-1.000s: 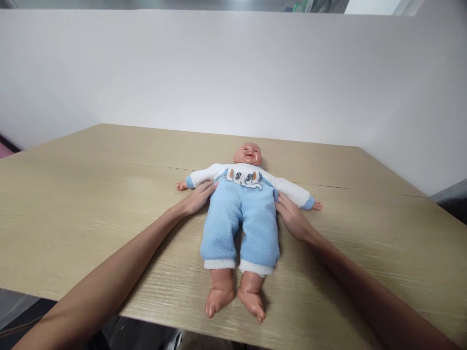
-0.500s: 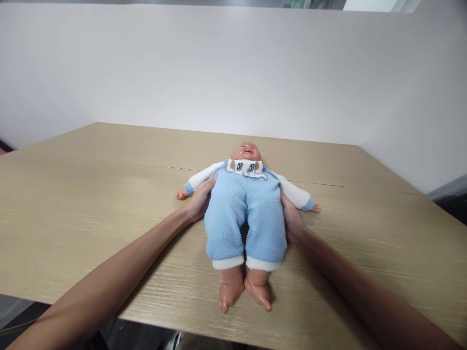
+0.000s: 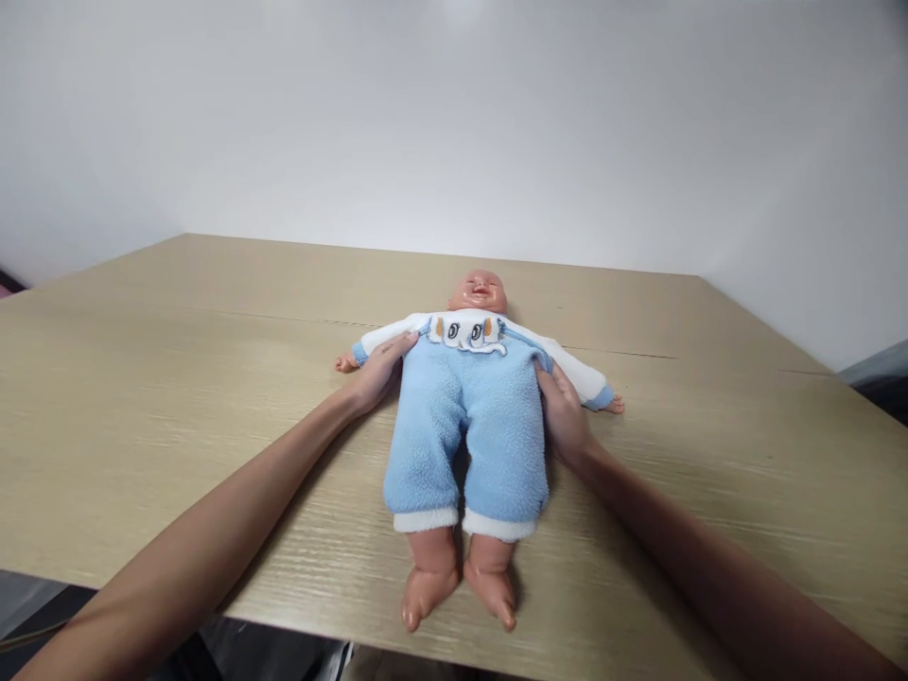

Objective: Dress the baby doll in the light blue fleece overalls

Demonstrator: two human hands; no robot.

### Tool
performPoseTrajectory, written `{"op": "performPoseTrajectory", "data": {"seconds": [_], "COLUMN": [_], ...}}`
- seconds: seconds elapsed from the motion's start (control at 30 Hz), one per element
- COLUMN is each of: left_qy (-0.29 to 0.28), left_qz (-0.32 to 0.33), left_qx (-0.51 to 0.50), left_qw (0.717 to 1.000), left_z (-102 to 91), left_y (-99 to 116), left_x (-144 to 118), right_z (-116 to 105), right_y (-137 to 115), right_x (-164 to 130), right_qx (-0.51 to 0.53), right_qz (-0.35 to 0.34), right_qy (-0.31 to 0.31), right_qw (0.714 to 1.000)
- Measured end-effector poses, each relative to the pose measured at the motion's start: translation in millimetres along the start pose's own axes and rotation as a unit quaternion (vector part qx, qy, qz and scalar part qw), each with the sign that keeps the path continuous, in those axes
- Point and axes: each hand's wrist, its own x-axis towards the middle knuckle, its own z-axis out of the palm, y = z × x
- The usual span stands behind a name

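Left hand [image 3: 378, 376], right hand [image 3: 567, 416] flank smooth-headed doll [image 3: 466, 392], touching nubbly blue fleece [image 3: 429, 435] (white-cuffed); fingers part-hidden, cannot tell if pinching.

Open tabletop [image 3: 213, 378] on both sides, doll [image 3: 472, 374] blocking the middle, wall [image 3: 454, 132] behind.

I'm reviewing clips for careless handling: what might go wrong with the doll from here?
The feet of the doll lie close to the near edge of the table, so a slide that way might bring them over it.
The left hand and right hand are at its sides, neither under the head; if the doll were lifted, the head might tip back.
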Motion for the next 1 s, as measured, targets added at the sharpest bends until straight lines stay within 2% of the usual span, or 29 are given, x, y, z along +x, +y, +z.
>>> {"op": "performPoseTrajectory", "data": {"seconds": [0.17,0.3,0.4,0.47,0.53,0.6,0.67,0.7,0.73,0.83,0.87,0.93,1.0], "left_qy": [0.011,0.011,0.026,0.048,0.059,0.059,0.064,0.072,0.082,0.093,0.09,0.083,0.078], "left_qz": [0.039,0.08,0.116,0.151,0.192,0.229,0.248,0.249,0.244,0.205,0.192,0.179,0.178], "left_qx": [0.202,0.27,0.301,0.346,0.405,0.457,0.479,0.469,0.44,0.273,0.218,0.149,0.116], "left_qw": [0.978,0.959,0.946,0.925,0.892,0.858,0.84,0.844,0.86,0.935,0.953,0.969,0.974], "left_z": [-9.0,-4.4,0.4,1.9,1.8,1.1,0.8,1.2,2.0,6.0,7.4,9.7,11.3], "left_y": [2,10,13,15,17,20,21,20,19,14,12,9,7], "left_x": [-2,-7,-10,-12,-14,-16,-18,-18,-18,-14,-12,-9,-7], "right_z": [-8,-16,-22,-26,-30,-31,-30,-29,-28,-29,-30,-31,-28], "right_y": [-3,-8,-11,-12,-12,-15,-22,-26,-31,-48,-53,-60,-65], "right_x": [-2,-3,1,8,16,25,33,38,44,63,70,85,98], "right_qx": [-0.085,-0.13,-0.104,-0.06,-0.038,-0.052,-0.064,-0.061,-0.054,-0.07,-0.091,-0.128,-0.17], "right_qz": [-0.003,-0.045,-0.057,-0.039,-0.012,0.017,0.04,0.05,0.059,0.081,0.088,0.102,0.085], "right_qy": [0.0,-0.001,-0.028,-0.054,-0.08,-0.105,-0.12,-0.124,-0.126,-0.135,-0.143,-0.174,-0.189], "right_qw": [0.996,0.99,0.993,0.996,0.996,0.993,0.99,0.989,0.989,0.985,0.982,0.971,0.963]}}
